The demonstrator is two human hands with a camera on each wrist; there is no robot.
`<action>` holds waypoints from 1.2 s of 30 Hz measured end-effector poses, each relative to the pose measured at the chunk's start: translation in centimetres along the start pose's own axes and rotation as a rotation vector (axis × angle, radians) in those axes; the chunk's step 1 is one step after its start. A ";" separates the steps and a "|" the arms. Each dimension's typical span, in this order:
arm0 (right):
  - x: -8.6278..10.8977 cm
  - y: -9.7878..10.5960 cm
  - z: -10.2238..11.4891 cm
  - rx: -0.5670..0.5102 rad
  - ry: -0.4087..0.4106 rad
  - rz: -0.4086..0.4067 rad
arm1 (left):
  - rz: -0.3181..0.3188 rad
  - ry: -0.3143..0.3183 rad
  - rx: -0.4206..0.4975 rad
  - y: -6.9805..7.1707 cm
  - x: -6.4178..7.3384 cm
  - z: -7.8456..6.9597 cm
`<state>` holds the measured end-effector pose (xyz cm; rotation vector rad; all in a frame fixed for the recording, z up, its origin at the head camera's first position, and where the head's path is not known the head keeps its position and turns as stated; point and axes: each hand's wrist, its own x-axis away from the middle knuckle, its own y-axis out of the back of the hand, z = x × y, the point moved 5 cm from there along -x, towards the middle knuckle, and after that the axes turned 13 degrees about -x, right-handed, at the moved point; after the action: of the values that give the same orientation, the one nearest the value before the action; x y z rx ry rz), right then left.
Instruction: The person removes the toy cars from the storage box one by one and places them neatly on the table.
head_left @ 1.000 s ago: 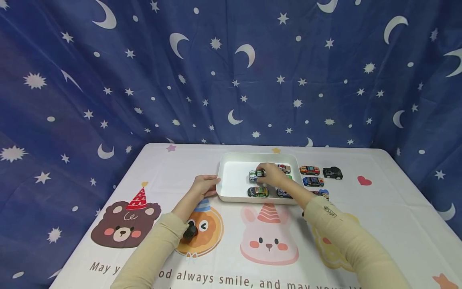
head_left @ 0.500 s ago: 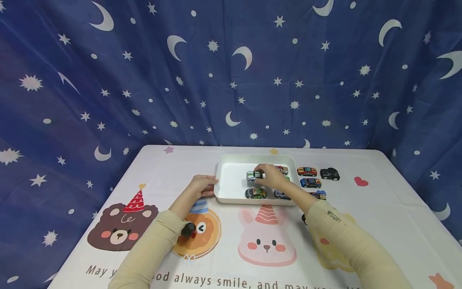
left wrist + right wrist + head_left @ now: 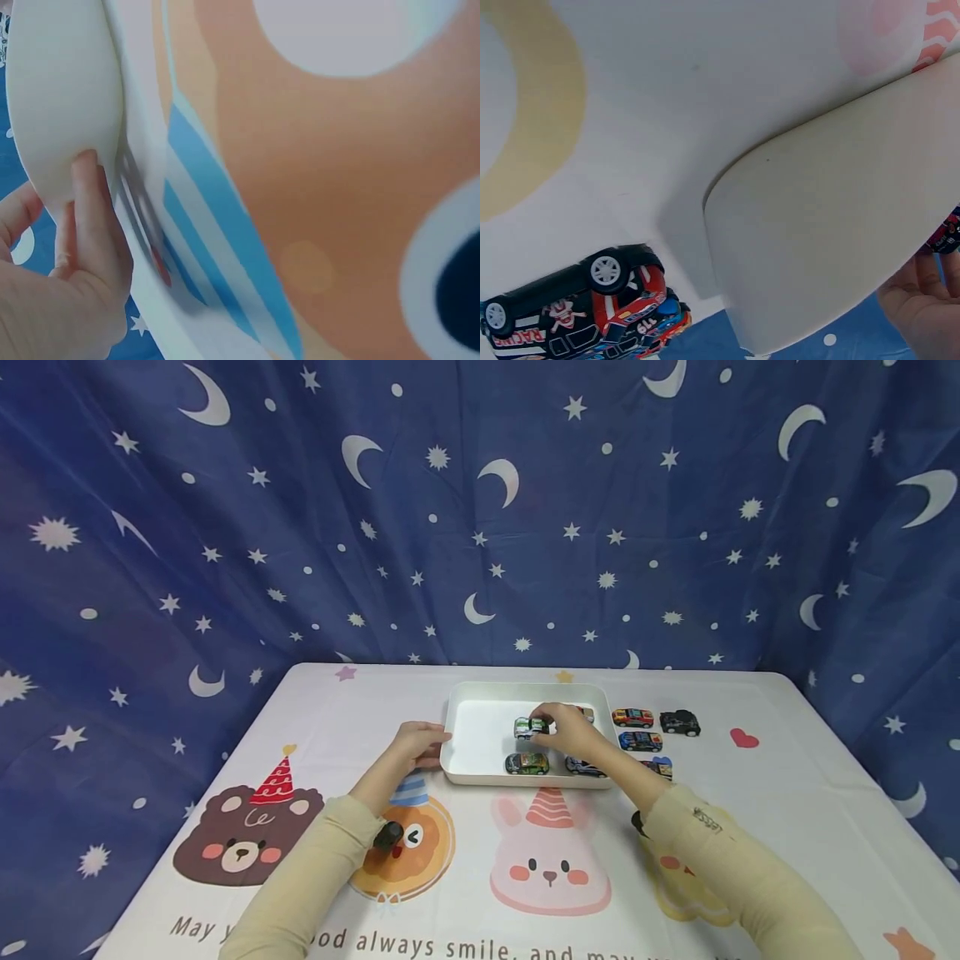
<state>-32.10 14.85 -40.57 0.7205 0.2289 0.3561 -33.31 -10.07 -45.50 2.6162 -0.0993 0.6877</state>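
A white-and-green toy car (image 3: 527, 728) is pinched between the thumb and fingers of my right hand (image 3: 573, 732), over the middle of a shallow white tray (image 3: 474, 735). My left hand (image 3: 416, 746) grips the tray's left side; the left wrist view shows its fingers (image 3: 88, 195) against the outer wall. Below the held car, a green-and-yellow patterned toy car (image 3: 527, 764) lies near the tray's front wall. A dark blue toy car (image 3: 585, 767) and a red-and-white one (image 3: 584, 713) sit farther right, partly covered by my right hand and arm.
Right of the tray stand a red toy car (image 3: 633, 717), a blue one (image 3: 641, 742), a black one (image 3: 680, 722) and another (image 3: 659, 767) partly behind my right forearm. The tablecloth (image 3: 450, 935) has cartoon animals and lettering. A starry blue curtain (image 3: 420, 527) hangs behind.
The held toy car has shifted slightly right relative to the tray. My left hand stays on the tray's side. The whole head view has drifted a little.
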 end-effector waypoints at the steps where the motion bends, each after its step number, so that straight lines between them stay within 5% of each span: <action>1: 0.1 0.0 0.0 -0.003 0.012 -0.002 | -0.004 -0.007 -0.008 0.0 0.0 0.0; 13: 1.5 1.1 0.0 -0.086 0.082 -0.067 | -0.062 -0.099 -0.066 -0.2 0.1 -0.2; 36: 4.9 4.9 -2.9 -0.079 0.049 -0.110 | -0.047 -0.113 0.013 -0.2 0.1 0.6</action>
<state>-29.68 21.95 -39.74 0.6191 0.2979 0.2765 -32.95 -10.13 -46.02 2.6602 -0.0672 0.5254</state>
